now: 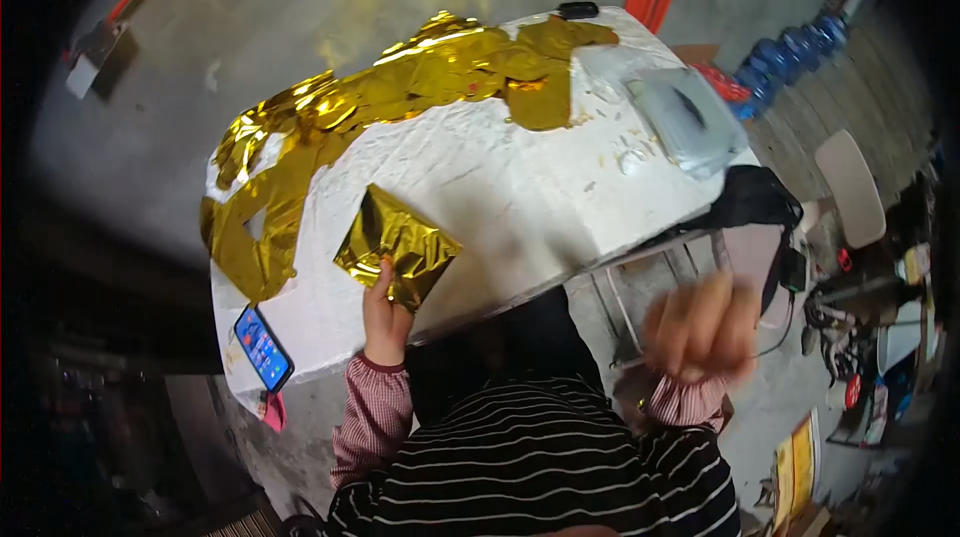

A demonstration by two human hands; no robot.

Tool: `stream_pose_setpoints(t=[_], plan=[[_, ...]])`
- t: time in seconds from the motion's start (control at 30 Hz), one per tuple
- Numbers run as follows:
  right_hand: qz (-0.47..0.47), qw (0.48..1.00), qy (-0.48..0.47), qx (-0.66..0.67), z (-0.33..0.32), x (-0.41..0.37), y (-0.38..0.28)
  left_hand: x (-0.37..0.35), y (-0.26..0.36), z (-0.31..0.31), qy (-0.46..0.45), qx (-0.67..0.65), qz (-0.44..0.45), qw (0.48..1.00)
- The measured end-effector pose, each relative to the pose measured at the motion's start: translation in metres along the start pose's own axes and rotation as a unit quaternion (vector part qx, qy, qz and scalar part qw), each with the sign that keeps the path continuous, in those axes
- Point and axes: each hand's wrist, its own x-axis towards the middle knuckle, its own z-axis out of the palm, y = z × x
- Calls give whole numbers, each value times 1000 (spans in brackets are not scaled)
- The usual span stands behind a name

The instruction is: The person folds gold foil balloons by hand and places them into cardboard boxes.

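My left hand (384, 322) grips a folded, shiny gold foil piece (405, 249) by its near edge, thumb on top, over the near side of the white-covered table. My right hand (705, 327) is off the table's front edge to the right and smeared by motion. Its fingers look bent, but whether they hold anything cannot be made out. Along the table's far and left sides lie many overlapping gold foil pieces (420, 82), some flat, some crumpled. A phone (263, 348) with a lit screen rests at the near left corner, left of my left hand.
A clear plastic bag (688, 122) sits on the table (470, 177) at the right, with small scraps beside it. A dark object (577, 10) lies at the far edge. A black bag (755, 199) hangs by the right end. Blue bottles (790, 52) stand beyond.
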Motion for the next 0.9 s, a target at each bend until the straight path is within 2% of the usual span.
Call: stream_pose_setpoints(t=[0.03,0.07,0.2,0.27,0.33,0.4,0.47,0.53,0.6,0.67,0.73,0.8,0.87,0.9], plan=[[7,962,272,27,-4,-28,-16,5,-3,-6,-17,5,8,1000],[-8,922,374,-103,-23,-16,-20,5,-3,-3,-20,7,13,1000],[-4,823,568,-23,-110,-74,-72,4,-2,-3,-19,11,14,1000],[1,794,607,-44,-122,-101,-84,3,2,-5,-22,8,-9,1000],[18,825,564,-12,-136,-133,-80,3,3,-3,-20,16,-17,1000],[75,803,591,-20,-124,-141,-54,3,3,-2,-26,-11,-23,999],[123,805,580,21,-105,-146,-25,8,-1,-11,-35,-6,-12,999],[158,739,654,16,-71,-142,1,4,3,-4,-64,7,-8,998],[197,644,739,-26,-43,-149,21,4,1,-5,-52,-11,-11,999],[218,639,737,-18,-26,-163,25,-1,4,0,-75,3,-16,997],[262,589,764,-13,-18,-171,20,-2,4,4,-88,-3,-21,996],[275,582,762,-65,-22,-184,18,-4,6,7,-102,-8,-25,994],[297,597,720,-190,-31,-196,18,-9,9,10,-150,149,20,977],[305,602,693,-252,-38,-201,19,-10,9,14,-153,147,21,977]])
